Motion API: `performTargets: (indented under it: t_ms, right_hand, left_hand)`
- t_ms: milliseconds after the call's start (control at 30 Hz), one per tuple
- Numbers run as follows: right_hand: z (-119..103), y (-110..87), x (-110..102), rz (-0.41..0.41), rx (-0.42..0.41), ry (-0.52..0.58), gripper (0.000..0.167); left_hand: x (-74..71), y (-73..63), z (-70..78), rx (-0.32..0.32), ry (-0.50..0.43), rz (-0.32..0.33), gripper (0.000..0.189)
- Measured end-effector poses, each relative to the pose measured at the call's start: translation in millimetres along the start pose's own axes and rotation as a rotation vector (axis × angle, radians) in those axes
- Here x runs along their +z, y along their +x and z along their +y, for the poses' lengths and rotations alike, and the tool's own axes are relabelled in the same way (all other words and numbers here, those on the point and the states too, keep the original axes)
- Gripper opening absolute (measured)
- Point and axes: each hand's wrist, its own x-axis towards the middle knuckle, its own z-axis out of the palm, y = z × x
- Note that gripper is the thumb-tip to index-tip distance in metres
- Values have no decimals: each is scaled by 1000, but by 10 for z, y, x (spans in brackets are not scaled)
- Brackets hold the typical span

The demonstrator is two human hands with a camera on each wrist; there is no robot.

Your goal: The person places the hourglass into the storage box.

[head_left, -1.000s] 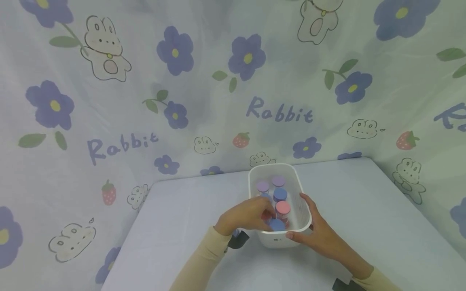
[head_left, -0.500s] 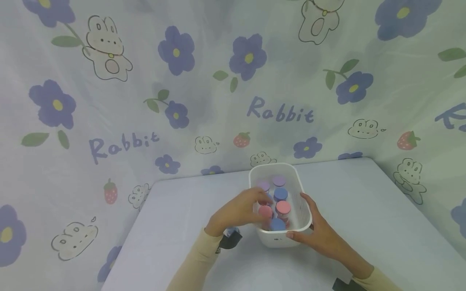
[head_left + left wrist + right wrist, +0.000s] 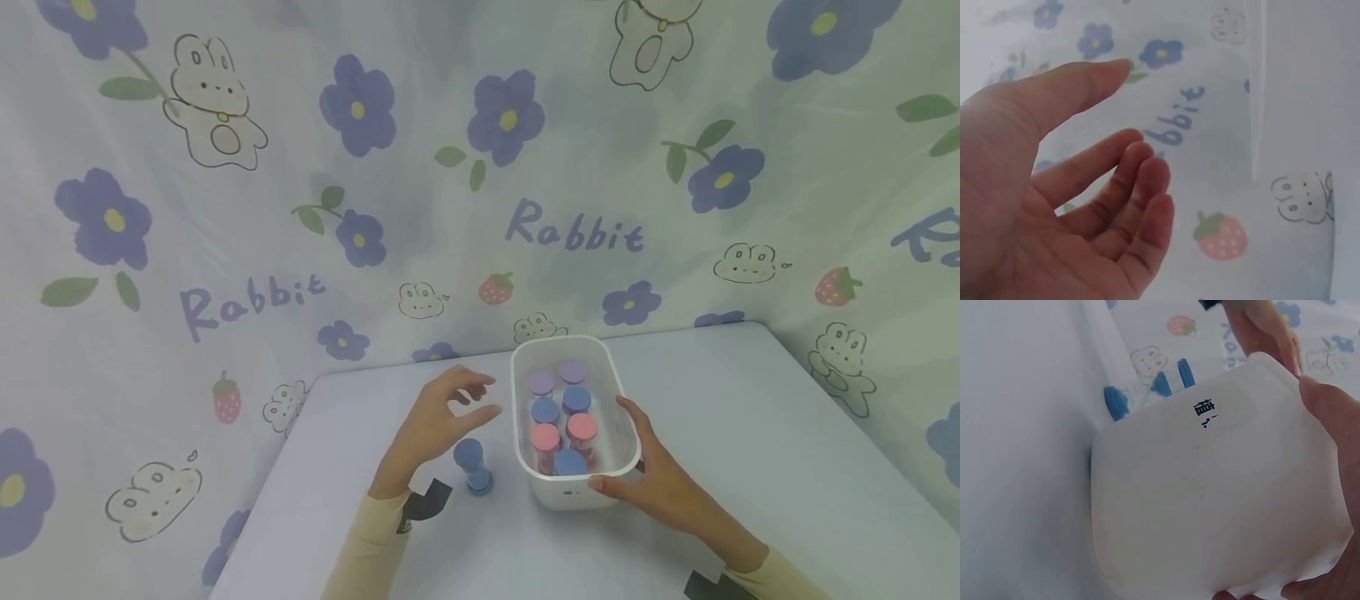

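Observation:
My left hand hovers left of a white plastic bin, its fingers loosely bent; the left wrist view shows nothing between thumb and fingertips. Below that hand a blue hourglass stands on the table, beside the bin's near left side. With my right hand I grip the bin by its near right corner, thumb on the front rim and fingers along the right wall. Inside stand several hourglasses: purple-capped ones at the back, blue-capped ones in the middle, pink-capped ones nearer, and another blue cap in front.
A white-covered table carries the bin. Behind it rises a cloth backdrop printed with rabbits, flowers and strawberries. Small dark print marks the bin's near wall.
My left hand has let go of a pink-capped hourglass in the bin and moved out to the left. The blue hourglass on the table has come into full view. My right hand keeps its grip.

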Motion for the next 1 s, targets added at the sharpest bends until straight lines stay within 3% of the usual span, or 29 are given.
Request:
performTargets:
  t_ms: [267, 433, 767, 1000]
  right_hand:
    - [1, 2, 3, 2, 5, -2, 115]
    - [0, 10, 2, 1, 12, 3, 115]
    - [14, 14, 11, -4, 8, 14, 115]
    - [30, 7, 15, -2, 7, 16, 116]
  left_hand:
    - [-6, -219, -234, -83, -70, 161, 47]
    - [49, -348, -372, -166, -127, 216, 55]
    - [255, -629, -585, -289, -193, 165, 89]
    - [367, -717, -649, -337, -198, 105, 95]
